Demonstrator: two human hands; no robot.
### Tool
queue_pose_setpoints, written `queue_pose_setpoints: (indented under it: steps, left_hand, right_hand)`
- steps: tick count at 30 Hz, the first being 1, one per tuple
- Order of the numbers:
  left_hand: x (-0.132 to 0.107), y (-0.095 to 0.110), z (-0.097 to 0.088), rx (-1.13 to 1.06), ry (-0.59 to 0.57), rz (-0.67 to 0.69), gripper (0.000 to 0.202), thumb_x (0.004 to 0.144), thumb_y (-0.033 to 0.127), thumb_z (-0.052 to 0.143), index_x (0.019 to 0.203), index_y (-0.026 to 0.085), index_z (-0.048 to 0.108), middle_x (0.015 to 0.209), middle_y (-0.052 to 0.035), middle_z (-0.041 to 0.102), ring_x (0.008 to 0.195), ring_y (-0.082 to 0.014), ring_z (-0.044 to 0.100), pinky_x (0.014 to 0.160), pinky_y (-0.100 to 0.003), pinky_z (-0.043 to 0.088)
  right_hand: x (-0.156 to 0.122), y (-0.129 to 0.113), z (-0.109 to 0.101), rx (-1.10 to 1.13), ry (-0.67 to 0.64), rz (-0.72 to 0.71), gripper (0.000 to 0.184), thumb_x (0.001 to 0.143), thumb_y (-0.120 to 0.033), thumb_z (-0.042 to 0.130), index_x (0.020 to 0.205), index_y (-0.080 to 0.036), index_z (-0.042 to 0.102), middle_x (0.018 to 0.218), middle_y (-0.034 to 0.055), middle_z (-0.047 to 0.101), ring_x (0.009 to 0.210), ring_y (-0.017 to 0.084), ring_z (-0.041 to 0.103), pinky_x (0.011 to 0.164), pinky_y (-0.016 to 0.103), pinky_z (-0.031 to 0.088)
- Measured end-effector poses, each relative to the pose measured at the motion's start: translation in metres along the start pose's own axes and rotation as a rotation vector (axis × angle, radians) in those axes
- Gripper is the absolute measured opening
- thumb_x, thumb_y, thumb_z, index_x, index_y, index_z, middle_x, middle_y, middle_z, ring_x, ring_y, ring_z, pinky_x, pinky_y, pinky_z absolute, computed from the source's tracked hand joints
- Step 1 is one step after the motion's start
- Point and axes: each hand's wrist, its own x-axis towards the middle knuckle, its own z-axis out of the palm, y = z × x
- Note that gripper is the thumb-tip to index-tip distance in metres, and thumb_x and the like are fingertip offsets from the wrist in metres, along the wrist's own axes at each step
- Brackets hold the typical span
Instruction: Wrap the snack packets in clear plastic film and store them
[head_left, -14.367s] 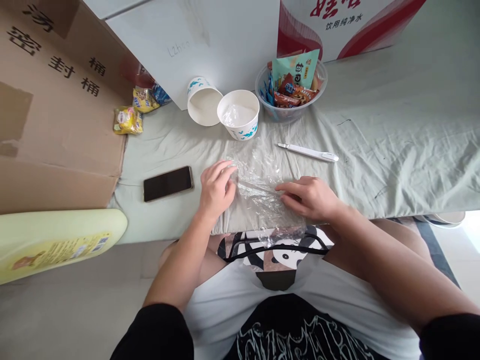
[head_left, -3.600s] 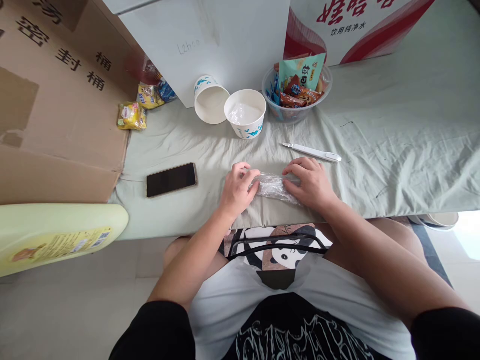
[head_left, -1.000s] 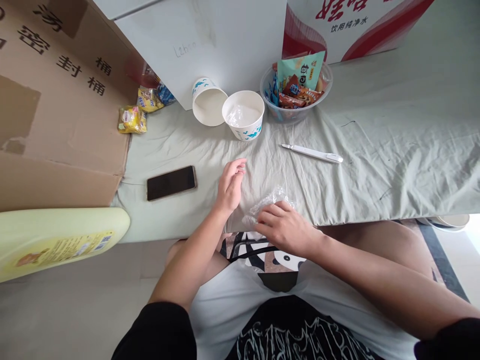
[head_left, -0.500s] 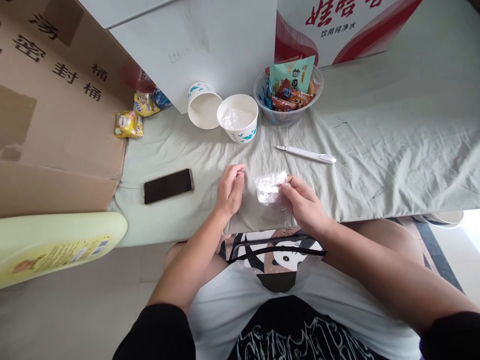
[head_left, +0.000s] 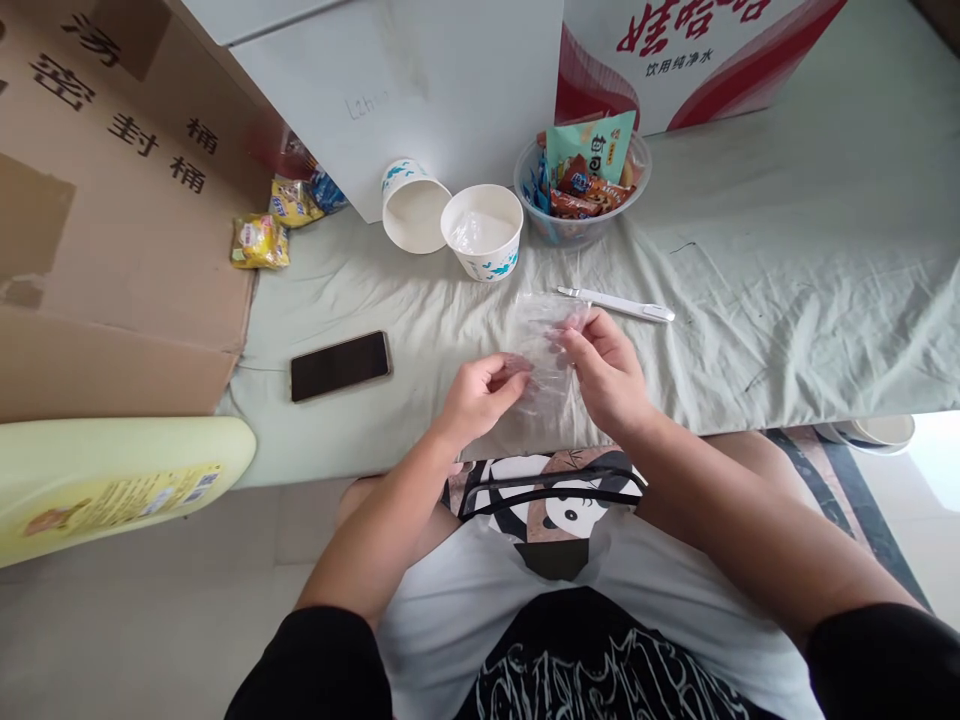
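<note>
A clear plastic bag hangs between my two hands, just above the pale green cloth of the table. My left hand pinches its lower left part with curled fingers. My right hand grips its upper right edge with thumb and fingers closed. The bag looks empty and partly unfolded.
A black phone lies to the left of my hands. Two white paper cups and a clear bowl of snack packets stand behind. A white pen-like tool lies right of the bag. A cardboard box fills the left side.
The clear plastic, earlier spread flat and then folded small on the cloth, is now lifted. My left hand has taken hold of it beside my right, and it is opening out.
</note>
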Motion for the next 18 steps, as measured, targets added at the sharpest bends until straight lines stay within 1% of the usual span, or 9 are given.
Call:
queue_pose_setpoints:
  steps: [2,4,6,8,10,13,15,17,18]
  left_hand:
    - [0.003,-0.002,-0.001,-0.021,0.084,0.007,0.045,0.079,0.059,0.080,0.091,0.016,0.073,0.080,-0.0044,0.075,0.070,-0.0157,0.066,0.065,-0.026,0.051]
    - [0.005,-0.004,-0.004,-0.044,0.130,0.014,0.043,0.079,0.056,0.081,0.092,0.017,0.072,0.075,-0.0024,0.072,0.065,-0.0136,0.062,0.061,-0.025,0.048]
    - [0.006,-0.005,-0.006,-0.066,0.126,0.010,0.042,0.078,0.056,0.081,0.091,0.017,0.071,0.068,0.0005,0.067,0.058,-0.0113,0.056,0.057,-0.024,0.043]
    - [0.006,-0.007,-0.007,-0.096,0.112,0.006,0.042,0.078,0.057,0.080,0.089,0.018,0.070,0.063,0.0024,0.061,0.055,-0.0103,0.051,0.054,-0.023,0.040]
    - [0.007,-0.008,-0.007,-0.119,0.115,0.000,0.043,0.078,0.059,0.080,0.085,0.017,0.069,0.062,0.0028,0.057,0.055,-0.0098,0.049,0.053,-0.023,0.039]
    - [0.010,-0.007,-0.005,-0.122,0.130,-0.027,0.043,0.075,0.057,0.082,0.081,0.016,0.068,0.062,0.0029,0.057,0.054,-0.0086,0.048,0.052,-0.023,0.037]
    - [0.012,-0.005,-0.003,-0.162,0.123,-0.040,0.042,0.072,0.054,0.083,0.085,0.017,0.069,0.061,0.0040,0.057,0.053,-0.0080,0.047,0.051,-0.022,0.037]
    - [0.013,-0.001,-0.001,-0.242,0.111,-0.042,0.042,0.069,0.051,0.085,0.091,0.018,0.070,0.060,0.0054,0.056,0.052,-0.0081,0.047,0.051,-0.022,0.039]
    - [0.013,0.001,-0.001,-0.282,0.107,-0.037,0.041,0.068,0.050,0.085,0.090,0.019,0.070,0.059,0.0059,0.055,0.052,-0.0083,0.047,0.052,-0.022,0.040]
  right_hand:
    - [0.004,0.002,-0.001,-0.006,-0.025,-0.003,0.034,0.083,-0.051,0.069,0.099,-0.026,0.053,0.093,0.0007,0.059,0.083,0.015,0.057,0.072,0.029,0.049]
    - [0.006,0.004,-0.002,-0.040,-0.095,0.050,0.034,0.083,-0.050,0.071,0.100,-0.024,0.056,0.090,0.0007,0.061,0.077,0.014,0.056,0.066,0.028,0.046]
    - [0.005,0.005,-0.002,-0.098,-0.168,0.108,0.032,0.085,-0.051,0.068,0.094,-0.022,0.057,0.078,-0.0012,0.059,0.068,0.012,0.053,0.061,0.027,0.042]
    - [0.003,0.006,-0.002,-0.138,-0.223,0.137,0.034,0.087,-0.054,0.067,0.088,-0.022,0.056,0.066,-0.0045,0.053,0.059,0.011,0.047,0.055,0.027,0.036]
    - [0.002,0.005,-0.001,-0.141,-0.256,0.151,0.036,0.087,-0.056,0.067,0.088,-0.022,0.055,0.059,-0.0076,0.046,0.053,0.009,0.040,0.050,0.026,0.030]
    - [0.001,0.006,-0.001,-0.113,-0.278,0.177,0.039,0.088,-0.060,0.066,0.091,-0.023,0.053,0.054,-0.0100,0.039,0.048,0.008,0.032,0.047,0.025,0.023]
    - [0.002,0.007,-0.001,-0.055,-0.285,0.189,0.039,0.088,-0.060,0.066,0.097,-0.025,0.052,0.055,-0.0101,0.040,0.047,0.009,0.033,0.047,0.026,0.024]
    - [0.002,0.009,-0.001,0.037,-0.287,0.187,0.037,0.088,-0.058,0.065,0.102,-0.027,0.051,0.059,-0.0088,0.045,0.050,0.011,0.040,0.049,0.026,0.030]
    - [0.003,0.009,0.000,0.078,-0.278,0.181,0.033,0.088,-0.055,0.065,0.102,-0.027,0.052,0.061,-0.0077,0.048,0.053,0.012,0.043,0.052,0.027,0.034]
